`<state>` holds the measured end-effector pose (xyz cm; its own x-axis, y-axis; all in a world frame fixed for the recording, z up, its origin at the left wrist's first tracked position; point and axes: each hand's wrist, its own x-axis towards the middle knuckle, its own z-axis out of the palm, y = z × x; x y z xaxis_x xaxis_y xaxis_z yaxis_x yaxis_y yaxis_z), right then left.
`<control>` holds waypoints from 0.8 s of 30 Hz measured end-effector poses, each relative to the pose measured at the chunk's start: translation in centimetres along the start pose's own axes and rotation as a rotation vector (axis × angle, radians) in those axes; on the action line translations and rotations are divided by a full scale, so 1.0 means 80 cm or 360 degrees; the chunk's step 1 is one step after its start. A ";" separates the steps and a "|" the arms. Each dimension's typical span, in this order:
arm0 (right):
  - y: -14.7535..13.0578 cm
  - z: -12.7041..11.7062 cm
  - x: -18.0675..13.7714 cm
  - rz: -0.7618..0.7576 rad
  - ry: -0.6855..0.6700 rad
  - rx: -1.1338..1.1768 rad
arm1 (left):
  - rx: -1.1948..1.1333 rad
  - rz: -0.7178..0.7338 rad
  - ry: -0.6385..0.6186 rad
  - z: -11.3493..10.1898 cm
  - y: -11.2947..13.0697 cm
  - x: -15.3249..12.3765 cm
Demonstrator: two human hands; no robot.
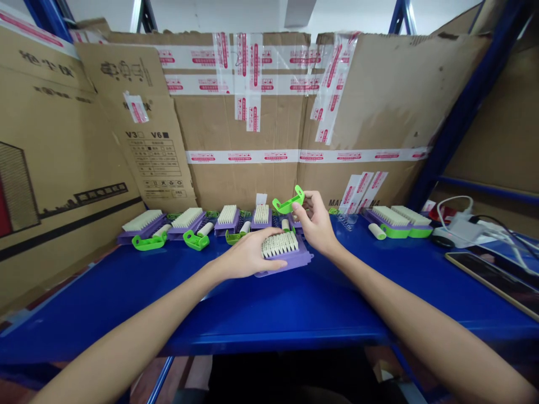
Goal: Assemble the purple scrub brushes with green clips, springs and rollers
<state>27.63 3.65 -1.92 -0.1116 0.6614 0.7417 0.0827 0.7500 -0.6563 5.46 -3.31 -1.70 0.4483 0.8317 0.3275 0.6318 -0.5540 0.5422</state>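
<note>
My left hand (248, 253) is closed around a purple brush head (286, 259) with cream bristles, bristle side up, held above the front part of the blue table. In my right hand (314, 221) a bright green plastic bracket (289, 203) is pinched by its right end, just above and behind the brush head. Behind my hands runs a row of similar parts: a brush with a purple base (228, 219), another brush (261, 215), green brackets (197, 240) and pale rollers (205, 229). Part of the row is hidden by my hands.
Two brushes with green bases (396, 231) stand at the right, near a loose roller (377, 231). A white power strip with cables (458, 233) and a phone (492, 275) lie farther right. Taped cardboard walls (244, 129) close off the back and left of the blue table (252, 314).
</note>
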 end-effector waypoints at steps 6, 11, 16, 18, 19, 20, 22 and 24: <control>0.005 -0.001 0.005 0.0061 0.0202 0.0152 | -0.0334 -0.0083 0.0341 -0.012 -0.016 0.008; 0.001 -0.001 0.007 0.0064 0.0291 0.0228 | -0.1127 -0.0311 0.0359 -0.010 -0.009 0.012; 0.006 0.001 0.004 0.0095 0.0244 0.0223 | -0.1728 -0.0421 0.0258 -0.007 0.000 0.010; 0.009 0.000 0.003 0.0094 0.0217 0.0182 | -0.1762 -0.0419 0.0231 -0.008 -0.001 0.012; 0.008 -0.001 0.002 0.0087 0.0184 0.0139 | -0.1778 -0.0411 0.0251 -0.008 -0.003 0.013; 0.007 -0.002 0.002 0.0080 0.0133 0.0074 | -0.1799 -0.0397 0.0302 -0.009 -0.004 0.015; 0.003 -0.004 0.004 0.0068 -0.0040 -0.0093 | -0.1812 -0.0398 0.0415 -0.009 -0.009 0.019; -0.002 -0.005 0.004 0.0041 -0.0207 -0.0257 | -0.1794 -0.0413 0.0575 -0.009 -0.012 0.023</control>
<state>27.98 3.76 -1.54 -0.2336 0.6811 0.6940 0.2440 0.7319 -0.6362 5.22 -1.20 -1.06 0.0741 0.9752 0.2085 -0.3095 -0.1763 0.9344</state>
